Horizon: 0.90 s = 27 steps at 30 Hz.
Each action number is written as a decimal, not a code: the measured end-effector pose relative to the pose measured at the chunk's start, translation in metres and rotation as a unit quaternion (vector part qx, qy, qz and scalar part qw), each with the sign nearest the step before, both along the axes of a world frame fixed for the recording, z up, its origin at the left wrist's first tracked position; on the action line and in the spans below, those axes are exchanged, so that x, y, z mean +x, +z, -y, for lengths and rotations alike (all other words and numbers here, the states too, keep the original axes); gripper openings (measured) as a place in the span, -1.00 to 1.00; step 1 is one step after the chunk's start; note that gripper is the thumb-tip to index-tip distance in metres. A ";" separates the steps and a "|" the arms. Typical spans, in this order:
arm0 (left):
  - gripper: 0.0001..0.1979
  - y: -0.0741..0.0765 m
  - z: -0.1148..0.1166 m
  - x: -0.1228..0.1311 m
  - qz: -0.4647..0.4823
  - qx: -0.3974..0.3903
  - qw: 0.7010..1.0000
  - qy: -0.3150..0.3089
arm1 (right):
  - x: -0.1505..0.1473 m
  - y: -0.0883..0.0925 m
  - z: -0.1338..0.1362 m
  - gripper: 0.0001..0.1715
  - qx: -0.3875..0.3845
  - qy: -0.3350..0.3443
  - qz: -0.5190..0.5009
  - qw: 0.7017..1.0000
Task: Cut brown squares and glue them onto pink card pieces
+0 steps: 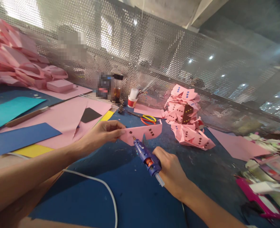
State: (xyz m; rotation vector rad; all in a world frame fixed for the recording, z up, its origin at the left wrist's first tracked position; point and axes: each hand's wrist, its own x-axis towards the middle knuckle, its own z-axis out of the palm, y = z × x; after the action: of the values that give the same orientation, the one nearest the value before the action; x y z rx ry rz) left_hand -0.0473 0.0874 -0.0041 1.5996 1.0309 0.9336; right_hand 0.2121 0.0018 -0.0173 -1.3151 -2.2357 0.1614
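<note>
Between the fingers and thumb of my left hand point(110, 131) is the left end of a pink paper strip point(146, 132) with small dark squares on it. The strip is held above the blue tabletop, with a notch in its lower edge. My right hand point(169, 167) is wrapped round a purple hot glue gun point(147, 156), a clear glue stick jutting from its back. The gun's nozzle points up and left, at the strip near a dark square; whether it touches cannot be made out. The trigger fingers are hidden behind the gun.
Scissors point(149, 119) with red and yellow handles lie behind the strip. A heap of folded pink pieces point(184, 114) stands back right. A paper cup point(132, 100) and a jar point(116, 90) stand by the perforated metal screen point(154, 57). A white cable point(104, 182) crosses in front.
</note>
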 end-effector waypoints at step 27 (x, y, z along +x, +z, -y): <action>-0.80 -0.013 -0.013 -0.005 0.142 -0.099 0.985 -0.020 | -0.001 0.008 0.000 -0.53 -0.323 -0.012 -0.249 0.913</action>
State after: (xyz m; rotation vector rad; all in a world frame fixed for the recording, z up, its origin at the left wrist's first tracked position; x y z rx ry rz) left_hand -0.0524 0.0999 -0.0169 1.2755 0.8604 0.9679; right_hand 0.2111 0.0016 -0.0091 -1.4028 -1.7694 1.1721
